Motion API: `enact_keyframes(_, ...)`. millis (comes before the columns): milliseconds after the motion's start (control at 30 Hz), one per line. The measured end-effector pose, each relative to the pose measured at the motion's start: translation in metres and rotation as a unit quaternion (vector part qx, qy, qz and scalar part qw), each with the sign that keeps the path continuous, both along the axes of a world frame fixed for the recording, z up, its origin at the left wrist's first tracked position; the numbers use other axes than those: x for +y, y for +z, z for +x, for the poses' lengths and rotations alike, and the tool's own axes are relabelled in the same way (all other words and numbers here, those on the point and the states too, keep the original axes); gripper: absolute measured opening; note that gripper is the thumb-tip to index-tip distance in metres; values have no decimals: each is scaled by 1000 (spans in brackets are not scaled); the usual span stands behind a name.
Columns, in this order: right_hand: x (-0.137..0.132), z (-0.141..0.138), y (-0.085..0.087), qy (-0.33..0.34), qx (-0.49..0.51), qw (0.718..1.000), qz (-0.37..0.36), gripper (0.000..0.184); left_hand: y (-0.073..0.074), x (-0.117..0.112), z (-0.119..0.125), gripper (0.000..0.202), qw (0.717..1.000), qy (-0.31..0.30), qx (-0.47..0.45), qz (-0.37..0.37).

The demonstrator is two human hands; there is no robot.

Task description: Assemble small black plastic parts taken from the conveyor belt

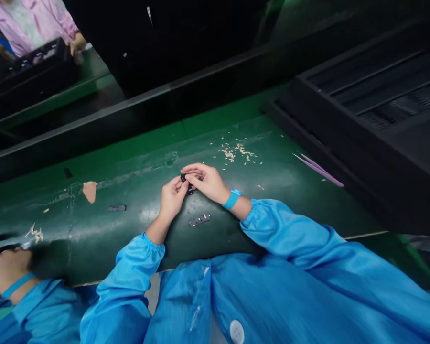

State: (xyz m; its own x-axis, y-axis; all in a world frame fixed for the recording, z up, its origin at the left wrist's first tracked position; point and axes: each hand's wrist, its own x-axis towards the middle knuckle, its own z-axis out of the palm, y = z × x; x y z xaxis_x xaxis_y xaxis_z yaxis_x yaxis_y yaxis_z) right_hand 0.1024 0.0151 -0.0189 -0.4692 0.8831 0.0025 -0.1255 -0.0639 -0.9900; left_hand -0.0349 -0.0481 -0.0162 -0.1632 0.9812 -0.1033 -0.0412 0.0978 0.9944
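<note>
Above the green bench, my left hand (172, 196) and my right hand (208, 182) meet around a small black part (183, 177). Fingers of both hands pinch it, and they cover most of its shape. A bit of yellow shows on its face. Just below my hands lies a dark circuit-board-like strip (199, 220) with small light spots. Another dark strip (117, 208) rests to the left of my left hand. Beyond my right hand, many tiny pale pieces (236, 152) are scattered. Purple tweezers (320, 171) lie farther right.
Large black trays (361, 124) stand at the right. A tan scrap (89, 191) and a small black piece (68, 173) lie at the left of the green bench (146, 239). A co-worker's hand (10, 270) is at the left edge; another person in pink (39, 24) sits across.
</note>
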Motion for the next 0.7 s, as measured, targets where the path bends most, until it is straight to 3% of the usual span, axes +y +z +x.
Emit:
enact_keyframes(467,6,2,-3,25,2,999,43,22,4,1,-6,42,994,-44,101,11)
enact_keyframes(700,8,2,-3,34,-23,997,60,16,3,-5,-5,29,980,-57,184,48)
